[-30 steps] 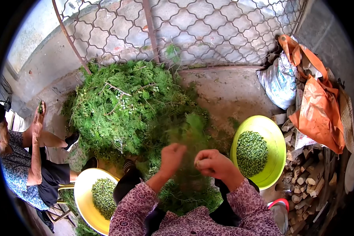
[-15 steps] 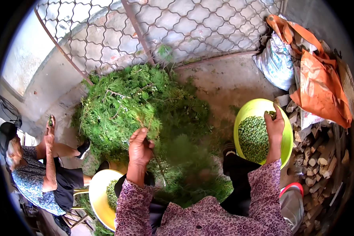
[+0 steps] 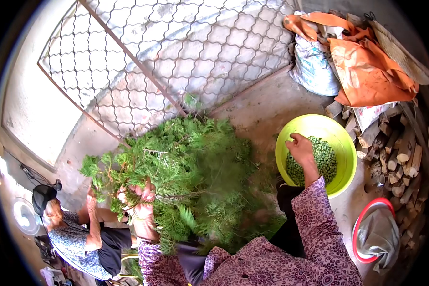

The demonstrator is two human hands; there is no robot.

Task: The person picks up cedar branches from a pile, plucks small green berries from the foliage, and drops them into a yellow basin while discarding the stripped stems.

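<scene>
My left hand (image 3: 143, 205) is closed round a leafy evergreen branch (image 3: 110, 177), whose green sprays spread out beyond the fingers. At the right, my right hand (image 3: 301, 150) hangs over a yellow-green basin (image 3: 346, 164), fingers bent and a little apart, with nothing visible between them. Small round green cones (image 3: 323, 159) fill the bottom of that basin, partly hidden by the hand and wrist. Under and beyond my left hand lies a large heap of cut evergreen branches (image 3: 214, 157).
Another person (image 3: 76, 233) sits at the left, one hand raised by the foliage. A wire-mesh panel (image 3: 176, 57) stands behind the heap. Sacks, one orange (image 3: 367, 71), lie on stacked firewood (image 3: 395, 157) at right. A red-rimmed container (image 3: 356, 236) holds a grey bag.
My left hand has moved left and down, now with a bushier branch. My right hand has dipped lower over the basin; the green bits between its fingers no longer show. The view has turned.
</scene>
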